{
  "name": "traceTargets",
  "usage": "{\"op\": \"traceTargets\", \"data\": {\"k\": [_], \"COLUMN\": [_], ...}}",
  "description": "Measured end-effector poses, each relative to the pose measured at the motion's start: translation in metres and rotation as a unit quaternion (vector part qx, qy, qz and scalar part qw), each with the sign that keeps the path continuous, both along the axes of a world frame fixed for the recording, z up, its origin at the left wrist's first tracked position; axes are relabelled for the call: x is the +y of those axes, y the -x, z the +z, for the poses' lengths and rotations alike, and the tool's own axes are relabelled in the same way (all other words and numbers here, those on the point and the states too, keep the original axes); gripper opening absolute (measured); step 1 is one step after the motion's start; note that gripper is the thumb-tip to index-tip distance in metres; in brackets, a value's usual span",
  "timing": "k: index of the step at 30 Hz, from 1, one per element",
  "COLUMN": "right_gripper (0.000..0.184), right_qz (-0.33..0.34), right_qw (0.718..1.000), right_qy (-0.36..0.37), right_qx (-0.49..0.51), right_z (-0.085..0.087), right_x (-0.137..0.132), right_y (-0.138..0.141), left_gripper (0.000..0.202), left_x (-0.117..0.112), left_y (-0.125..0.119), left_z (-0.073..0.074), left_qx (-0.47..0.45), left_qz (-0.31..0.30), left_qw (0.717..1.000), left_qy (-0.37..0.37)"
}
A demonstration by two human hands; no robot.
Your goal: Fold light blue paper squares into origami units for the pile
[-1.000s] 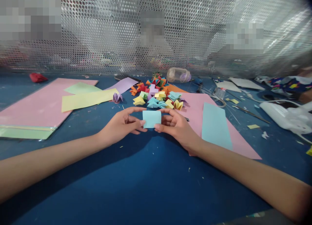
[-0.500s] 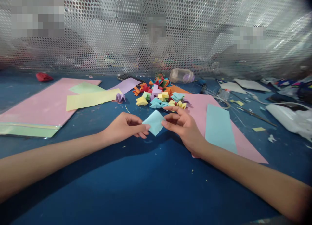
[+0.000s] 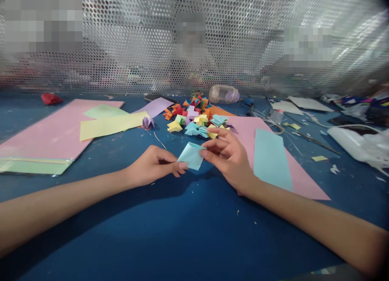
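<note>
One folded blue paper [image 3: 192,155] slants lengthwise toward upper right, pinched by the left hand [image 3: 153,166] and right hand [image 3: 231,161].

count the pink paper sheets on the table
2 visible: the left pink paper sheet, partly under the yellow paper strip, and the right pink paper sheet, beneath the light blue paper strip. More may be hidden underneath.

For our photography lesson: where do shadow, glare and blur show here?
Head view: shadow on the blue table below the left forearm; head view: bright streaks across the perforated screen, upper right; head view: right forearm soft near the frame edge.
</note>
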State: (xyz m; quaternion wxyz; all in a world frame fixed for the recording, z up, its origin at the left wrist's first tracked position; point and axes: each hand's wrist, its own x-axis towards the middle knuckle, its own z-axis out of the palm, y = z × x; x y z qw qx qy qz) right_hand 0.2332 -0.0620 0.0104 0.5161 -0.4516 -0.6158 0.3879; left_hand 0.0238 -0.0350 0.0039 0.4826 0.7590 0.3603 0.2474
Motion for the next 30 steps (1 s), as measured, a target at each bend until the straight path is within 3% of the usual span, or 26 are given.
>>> {"op": "traceTargets", "data": {"k": [4, 9, 14, 19, 25, 30], "right_gripper": [0.043, 0.041, 0.058, 0.058, 0.061, 0.057], "right_qz": [-0.027, 0.008, 0.049, 0.060, 0.083, 0.106], "right_qw": [0.999, 0.997, 0.998, 0.997, 0.994, 0.991], "right_qy": [-0.039, -0.064, -0.022, 0.011, 0.032, 0.037], "right_qx": [-0.019, -0.029, -0.018, -0.042, -0.057, -0.073], "right_z": [-0.0013, -0.0011, -0.0048, -0.0071, -0.0073, -0.0073], "right_x": [-0.0046, -0.0099, -0.0088, -0.0058, -0.0068, -0.0070], "right_y": [0.0002, -0.0005, 0.0003, 0.0004, 0.0007, 0.0007], "left_gripper": [0.033, 0.032, 0.031, 0.030, 0.031, 0.029], "left_x": [-0.0013, -0.0031, -0.0040, -0.0041, -0.0029, -0.0031], "left_y": [-0.0006, -0.0022, -0.0030, -0.0027, -0.0001, -0.0016], "left_z": [0.0017, 0.0031, -0.0006, -0.0009, 0.0009, 0.0021], "left_qx": [0.025, 0.033, 0.000, -0.019, -0.009, -0.035], "left_qz": [-0.015, -0.002, 0.048, 0.058, 0.086, 0.085], "left_qw": [0.999, 0.999, 0.999, 0.998, 0.995, 0.996], "left_qy": [-0.014, -0.042, -0.016, 0.020, -0.052, -0.008]}}
